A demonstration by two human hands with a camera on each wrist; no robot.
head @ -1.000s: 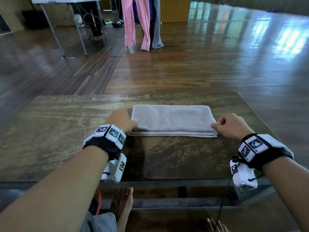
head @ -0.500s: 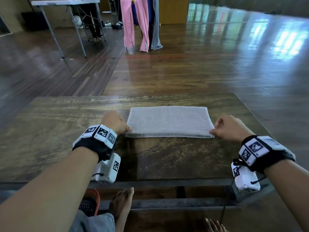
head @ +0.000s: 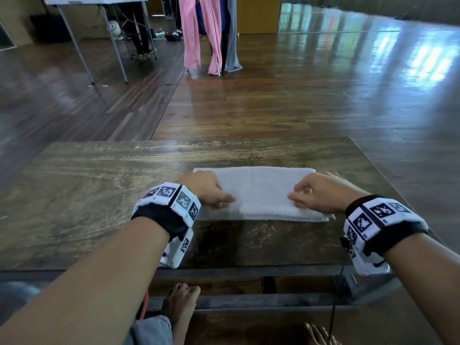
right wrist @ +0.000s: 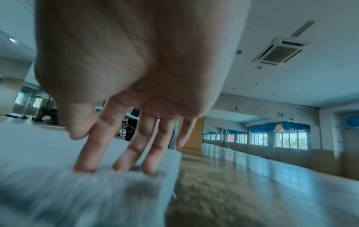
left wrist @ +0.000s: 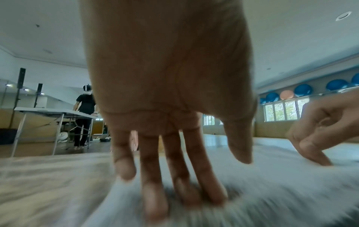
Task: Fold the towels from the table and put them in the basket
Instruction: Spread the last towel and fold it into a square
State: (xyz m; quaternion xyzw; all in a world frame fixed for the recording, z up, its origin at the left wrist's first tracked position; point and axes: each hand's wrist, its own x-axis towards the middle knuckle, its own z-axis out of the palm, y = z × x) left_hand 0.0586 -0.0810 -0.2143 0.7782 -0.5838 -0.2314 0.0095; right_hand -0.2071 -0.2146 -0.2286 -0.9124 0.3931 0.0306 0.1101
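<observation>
Pressing straight fingers flat on the folded towel (head: 258,192) lying on the table (head: 87,195), the left hand (head: 204,189) and right hand (head: 321,192) grasp nothing, apparently smoothing it; next likely comes another fold across its length, then the basket, unseen here.

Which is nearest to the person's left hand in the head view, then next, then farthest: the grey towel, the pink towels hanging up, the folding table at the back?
1. Grey towel: under the left hand, touching it.
2. Pink towels: hanging past the table, ahead.
3. Folding table: far back left; close to the pink towels in depth, so this order is tentative.
</observation>
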